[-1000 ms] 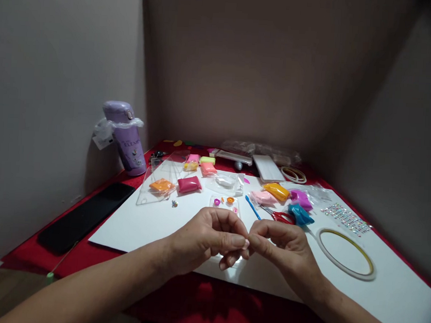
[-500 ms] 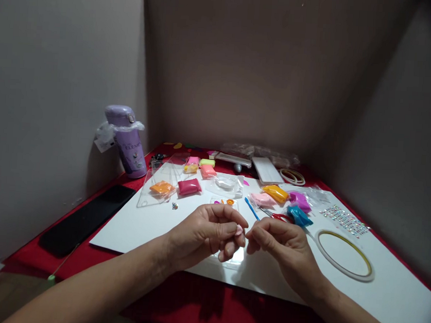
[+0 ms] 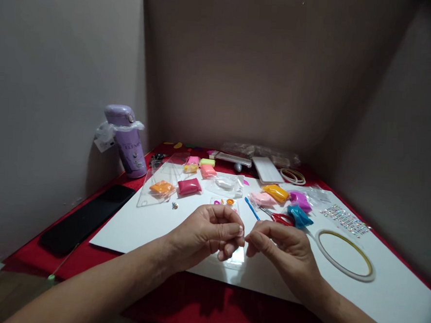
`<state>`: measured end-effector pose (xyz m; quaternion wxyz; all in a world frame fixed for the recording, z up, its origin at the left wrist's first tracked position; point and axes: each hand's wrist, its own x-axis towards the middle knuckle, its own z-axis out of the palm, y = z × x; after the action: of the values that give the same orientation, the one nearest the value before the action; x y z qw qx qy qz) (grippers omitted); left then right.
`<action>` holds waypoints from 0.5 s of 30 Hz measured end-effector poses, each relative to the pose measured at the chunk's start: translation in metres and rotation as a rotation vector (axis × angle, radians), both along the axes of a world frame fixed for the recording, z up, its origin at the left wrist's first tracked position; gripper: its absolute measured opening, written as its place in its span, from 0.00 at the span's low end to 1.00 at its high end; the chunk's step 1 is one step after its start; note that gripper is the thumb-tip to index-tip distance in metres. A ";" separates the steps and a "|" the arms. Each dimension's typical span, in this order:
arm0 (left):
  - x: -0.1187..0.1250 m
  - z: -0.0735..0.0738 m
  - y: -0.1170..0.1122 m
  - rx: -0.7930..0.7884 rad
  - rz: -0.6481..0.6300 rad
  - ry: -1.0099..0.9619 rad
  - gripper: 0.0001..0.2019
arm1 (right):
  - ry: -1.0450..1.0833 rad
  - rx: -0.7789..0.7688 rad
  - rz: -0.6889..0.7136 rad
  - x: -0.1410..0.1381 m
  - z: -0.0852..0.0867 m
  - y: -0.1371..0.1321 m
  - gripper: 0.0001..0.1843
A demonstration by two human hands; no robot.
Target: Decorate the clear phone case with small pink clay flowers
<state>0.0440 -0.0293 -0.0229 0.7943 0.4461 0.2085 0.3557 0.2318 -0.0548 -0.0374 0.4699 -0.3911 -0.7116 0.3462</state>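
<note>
The left hand (image 3: 207,234) and right hand (image 3: 286,248) have drawn back together above the near edge of the white board (image 3: 142,225). The tiny pink piece, showing a moment ago, is now hidden inside the left fingers' pinch. The right fingers are pressed together against it, so the shaping looks unfinished.

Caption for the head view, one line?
Left hand and right hand, fingers pinched together, over a white board beside clay packets.

Single head cam, worn, pitched forward and down from over the near edge of the red table (image 3: 192,301), facing the wall corner (image 3: 143,79). Close range: left hand (image 3: 207,234) and right hand (image 3: 283,248) sit low centre, with the white board (image 3: 142,225) just beyond them.
</note>
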 end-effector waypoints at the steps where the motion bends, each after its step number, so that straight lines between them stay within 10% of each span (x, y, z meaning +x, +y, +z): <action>1: 0.000 0.000 0.000 0.000 0.012 0.001 0.06 | -0.001 0.001 -0.004 0.000 0.000 0.000 0.17; 15: 0.002 0.000 0.000 -0.021 0.039 0.009 0.08 | -0.001 0.005 -0.016 0.002 -0.004 0.002 0.17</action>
<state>0.0459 -0.0296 -0.0233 0.7910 0.4351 0.2247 0.3668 0.2338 -0.0526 -0.0413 0.4733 -0.3958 -0.7095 0.3404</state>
